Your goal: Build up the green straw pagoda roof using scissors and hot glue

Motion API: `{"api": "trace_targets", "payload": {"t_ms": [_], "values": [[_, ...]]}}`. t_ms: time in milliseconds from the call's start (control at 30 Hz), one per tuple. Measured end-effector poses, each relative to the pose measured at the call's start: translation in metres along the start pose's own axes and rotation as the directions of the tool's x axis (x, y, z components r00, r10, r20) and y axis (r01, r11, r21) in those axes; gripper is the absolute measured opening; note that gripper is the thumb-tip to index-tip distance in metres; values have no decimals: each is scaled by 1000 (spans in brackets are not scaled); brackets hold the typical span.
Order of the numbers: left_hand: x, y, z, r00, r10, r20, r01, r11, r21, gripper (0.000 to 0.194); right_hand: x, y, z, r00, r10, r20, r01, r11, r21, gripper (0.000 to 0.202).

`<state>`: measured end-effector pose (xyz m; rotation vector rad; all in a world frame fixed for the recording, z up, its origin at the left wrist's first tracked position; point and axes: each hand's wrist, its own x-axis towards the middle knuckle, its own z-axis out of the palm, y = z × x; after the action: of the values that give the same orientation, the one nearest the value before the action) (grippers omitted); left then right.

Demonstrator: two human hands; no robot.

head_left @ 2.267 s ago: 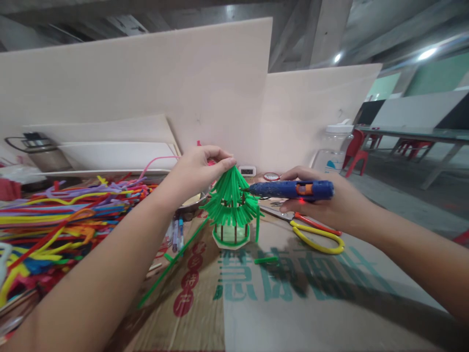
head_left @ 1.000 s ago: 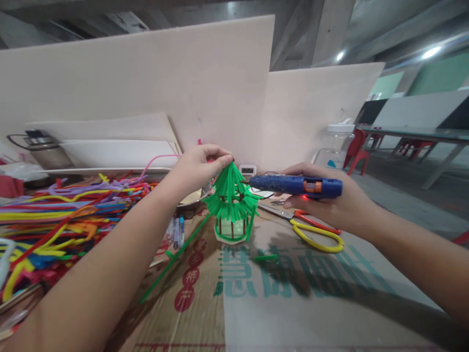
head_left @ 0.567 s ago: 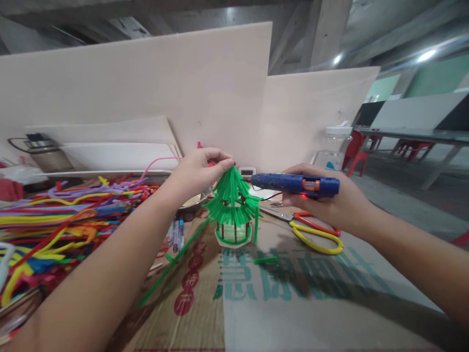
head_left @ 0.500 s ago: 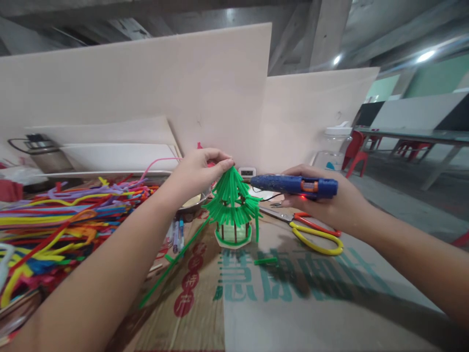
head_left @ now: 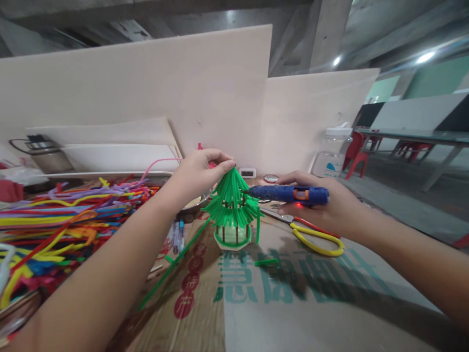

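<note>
A small pavilion model [head_left: 233, 212] with two tiers of green pipe-cleaner roof and dark posts stands on the cardboard. My left hand [head_left: 210, 168] pinches the peak of its roof. In my right hand [head_left: 317, 198] is a blue glue gun [head_left: 289, 193], a red light glowing on its underside. The gun's tip is at the right side of the model, between the upper and lower roof tiers. Below the gun lie scissors [head_left: 317, 242] with yellow and red handles.
A heap of coloured pipe cleaners [head_left: 73, 220] covers the left side. Pens [head_left: 178, 235] lie left of the model, a short green piece [head_left: 266, 262] in front. Behind are a small digital timer [head_left: 247, 173], a clear bottle [head_left: 331, 151] and pale boards [head_left: 146, 93].
My right hand has brought the glue gun slightly left and down, its tip now lower against the roof. My left hand has stayed at the peak.
</note>
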<state>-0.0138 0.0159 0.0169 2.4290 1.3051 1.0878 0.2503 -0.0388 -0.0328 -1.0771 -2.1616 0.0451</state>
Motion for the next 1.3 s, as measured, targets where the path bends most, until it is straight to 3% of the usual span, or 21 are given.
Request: {"api": "trace_targets", "payload": {"t_ms": [300,1300], "values": [[0,0,0,1000,12,-2,-12,1000,10,35,-2,-6,0,998,-42,-37,37,992,-118,37],[-3,7,1,996,87,-11,-86,993,77,34,-3,-7,3,993,-29,-116,19,996,-84,33]]}}
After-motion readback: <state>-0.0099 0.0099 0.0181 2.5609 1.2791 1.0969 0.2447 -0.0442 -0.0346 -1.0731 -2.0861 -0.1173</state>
